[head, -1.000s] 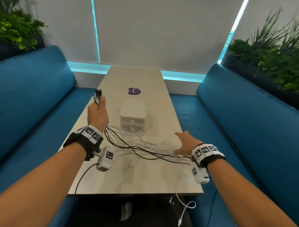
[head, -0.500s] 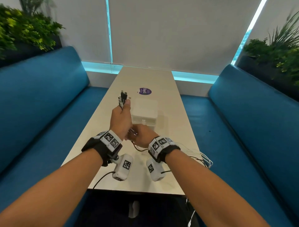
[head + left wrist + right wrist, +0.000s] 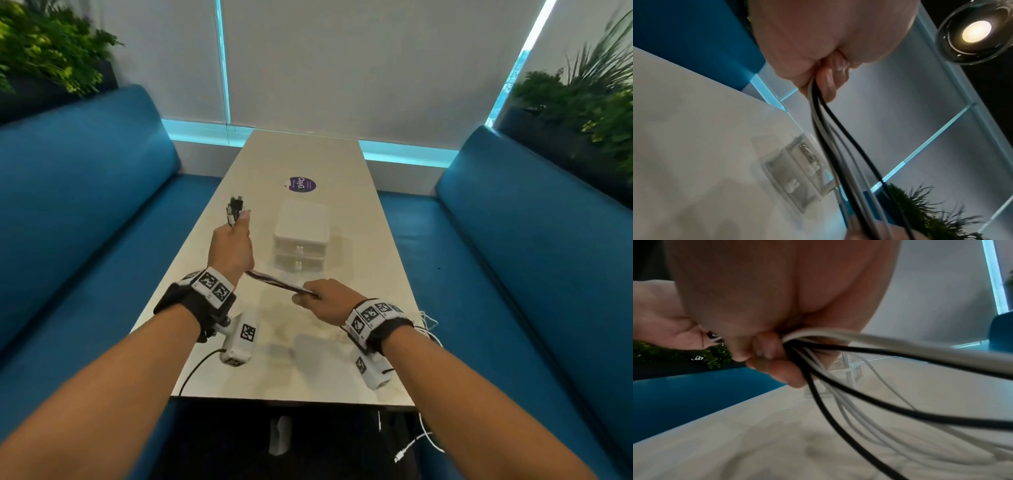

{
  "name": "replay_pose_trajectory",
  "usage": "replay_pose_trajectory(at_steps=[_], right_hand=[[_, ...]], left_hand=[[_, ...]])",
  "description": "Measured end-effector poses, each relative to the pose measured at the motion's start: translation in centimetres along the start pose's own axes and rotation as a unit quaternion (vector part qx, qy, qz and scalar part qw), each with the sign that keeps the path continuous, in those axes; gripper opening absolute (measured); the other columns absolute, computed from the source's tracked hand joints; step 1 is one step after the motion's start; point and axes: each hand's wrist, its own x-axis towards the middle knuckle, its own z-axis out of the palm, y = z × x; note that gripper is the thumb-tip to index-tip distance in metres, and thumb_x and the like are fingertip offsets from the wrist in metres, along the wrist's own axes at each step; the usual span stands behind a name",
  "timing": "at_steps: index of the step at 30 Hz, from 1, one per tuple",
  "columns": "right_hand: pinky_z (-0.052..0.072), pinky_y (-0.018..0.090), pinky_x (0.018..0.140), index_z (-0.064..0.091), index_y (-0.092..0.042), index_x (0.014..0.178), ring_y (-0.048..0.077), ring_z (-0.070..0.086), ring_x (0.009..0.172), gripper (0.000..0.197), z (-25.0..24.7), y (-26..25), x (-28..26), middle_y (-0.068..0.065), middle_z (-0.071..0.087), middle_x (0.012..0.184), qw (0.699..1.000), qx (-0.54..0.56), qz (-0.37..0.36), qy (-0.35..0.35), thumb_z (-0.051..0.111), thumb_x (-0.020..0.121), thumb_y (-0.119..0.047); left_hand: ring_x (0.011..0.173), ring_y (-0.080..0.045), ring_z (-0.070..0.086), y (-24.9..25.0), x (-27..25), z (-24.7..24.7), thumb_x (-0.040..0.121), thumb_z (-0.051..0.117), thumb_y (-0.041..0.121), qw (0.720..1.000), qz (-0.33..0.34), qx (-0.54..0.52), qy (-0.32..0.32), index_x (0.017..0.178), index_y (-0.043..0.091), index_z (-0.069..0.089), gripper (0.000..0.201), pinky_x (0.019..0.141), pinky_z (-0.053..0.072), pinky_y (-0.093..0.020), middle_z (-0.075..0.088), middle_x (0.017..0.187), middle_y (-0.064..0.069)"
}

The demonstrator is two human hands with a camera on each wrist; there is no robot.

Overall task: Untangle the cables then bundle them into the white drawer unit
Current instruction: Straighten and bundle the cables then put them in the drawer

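The left hand (image 3: 230, 247) is raised above the surface (image 3: 310, 370), its grip clamped on the cables (image 3: 279, 283) just below their plugs (image 3: 234, 209), which stand upright out of the fist. The black and white cables run as 1 taut bundle from the left hand to the right hand (image 3: 323, 301), whose grip is clamped around them nearer the front edge. Past the right hand, loose white lengths trail off the right edge of the surface. The white drawer unit (image 3: 301, 236) stands just beyond both hands, its 2 drawers shut. A purple sticker (image 3: 301, 185) lies behind it.
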Motion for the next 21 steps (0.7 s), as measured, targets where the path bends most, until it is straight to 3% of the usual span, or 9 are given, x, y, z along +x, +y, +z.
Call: replay_pose_trajectory(at_steps=[3,5,9,12,16,19,21], right_hand=[[0.039,0.034,0.059,0.05,-0.022,0.076,0.02,0.053,0.064,0.039,-0.8,0.8,-0.3,0.001,0.056,0.073,0.998,-0.061,-0.008,-0.005,0.045,0.099,-0.053],[0.039,0.035,0.061,0.054,-0.019,0.087,0.024,0.054,0.069,0.037,-0.9,1.4,-0.3,0.002,0.054,0.076,0.992,-0.127,-0.009,-0.012,0.042,0.101,-0.051],[0.04,0.034,0.065,0.056,-0.015,0.105,0.03,0.057,0.079,0.046,-1.7,1.6,0.1,0.006,0.054,0.086,0.97,-0.244,0.015,0.008,0.035,0.101,-0.056],[0.044,0.036,0.065,0.059,-0.017,0.099,0.025,0.054,0.073,0.056,-2.9,1.7,0.3,0.003,0.054,0.081,0.966,-0.251,0.053,0.027,0.03,0.098,-0.065],[0.048,0.036,0.068,0.062,-0.018,0.089,0.024,0.058,0.074,0.051,-3.7,1.4,1.1,0.003,0.058,0.08,0.981,-0.182,0.056,0.024,0.038,0.098,-0.061],[0.042,0.034,0.062,0.051,-0.023,0.07,0.021,0.055,0.067,0.047,-4.0,1.8,1.4,0.0,0.055,0.071,0.987,-0.154,0.053,0.011,0.042,0.098,-0.06],[0.041,0.034,0.061,0.056,-0.019,0.075,0.021,0.055,0.067,0.047,-4.0,2.0,1.3,0.001,0.057,0.072,0.987,-0.151,0.054,0.008,0.043,0.098,-0.059]], left_hand=[[0.043,-0.02,0.027,-1.4,0.1,-0.8,0.098,0.051,0.049,0.998,-0.009,0.063,-0.025,0.062,0.02,0.035,0.049,0.05,0.025,-0.028,0.031,0.048,0.005],[0.046,-0.023,0.036,-1.9,0.0,-0.9,0.1,0.048,0.052,0.986,0.033,0.153,-0.053,0.061,0.018,0.041,0.051,0.052,0.03,-0.03,0.041,0.049,0.003],[0.056,-0.023,0.047,-1.6,-1.9,0.1,0.104,0.04,0.049,0.918,0.124,0.359,-0.116,0.066,0.014,0.05,0.053,0.051,0.031,-0.033,0.055,0.062,-0.006],[0.056,-0.023,0.045,-1.8,-2.5,0.2,0.104,0.039,0.05,0.909,0.106,0.379,-0.14,0.064,0.013,0.046,0.055,0.052,0.03,-0.033,0.052,0.062,-0.006],[0.065,-0.025,0.054,-2.9,-3.8,0.9,0.103,0.04,0.05,0.882,0.091,0.412,-0.208,0.068,0.014,0.054,0.052,0.057,0.036,-0.034,0.06,0.069,-0.007],[0.065,-0.018,0.054,-3.5,-4.2,1.2,0.097,0.042,0.064,0.872,0.105,0.406,-0.254,0.072,0.027,0.056,0.047,0.058,0.036,-0.033,0.058,0.066,-0.001],[0.064,-0.013,0.054,-4.1,-4.3,1.2,0.084,0.05,0.077,0.861,0.104,0.411,-0.28,0.079,0.036,0.055,0.042,0.058,0.035,-0.03,0.056,0.067,0.007]])
